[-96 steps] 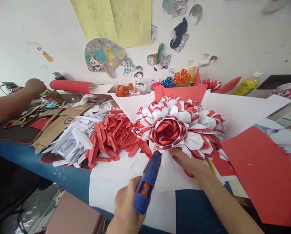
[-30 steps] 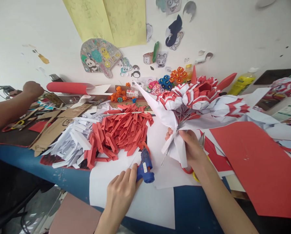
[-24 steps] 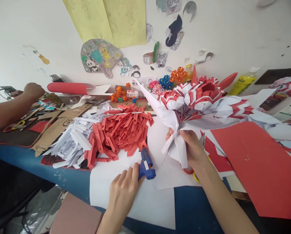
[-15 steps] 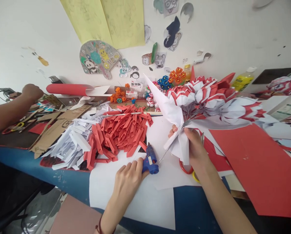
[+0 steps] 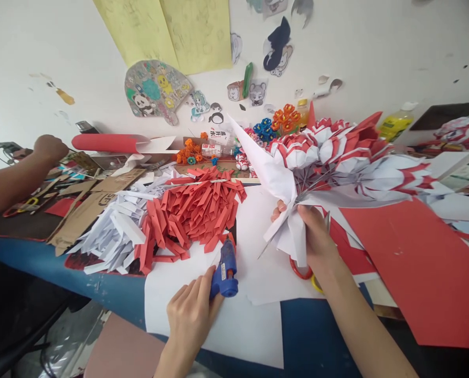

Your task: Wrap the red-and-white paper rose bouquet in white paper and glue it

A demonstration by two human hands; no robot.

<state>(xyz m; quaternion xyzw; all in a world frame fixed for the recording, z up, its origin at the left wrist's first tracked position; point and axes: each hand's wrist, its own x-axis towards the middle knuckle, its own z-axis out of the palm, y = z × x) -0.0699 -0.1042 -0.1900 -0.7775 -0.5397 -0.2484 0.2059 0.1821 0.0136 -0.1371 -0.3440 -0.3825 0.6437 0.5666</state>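
My left hand (image 5: 191,310) is closed around the handle of a blue hot glue gun (image 5: 225,275), its nozzle pointing away from me above the white paper (image 5: 254,325). In my right hand (image 5: 317,236) is a bouquet (image 5: 297,149) of red and white paper flowers on thin wire stems, gripped where a white paper wrap (image 5: 284,184) gathers round the stems. The wrap's bunched tail hangs below my fingers. Red-and-yellow-handled scissors (image 5: 300,270) lie partly hidden under my right wrist. Just beyond the glue gun lies a heap of folded red paper strips (image 5: 203,210).
White folded strips (image 5: 116,231) are heaped left of the red ones, beside torn cardboard (image 5: 83,215). Red sheets (image 5: 419,268) cover the right side. A rolled red paper (image 5: 106,143) and small bottles stand along the wall. Another person's arm (image 5: 18,176) reaches in at the far left.
My left hand has moved left and slightly toward me with the glue gun. My right hand and the bouquet stay almost in place.
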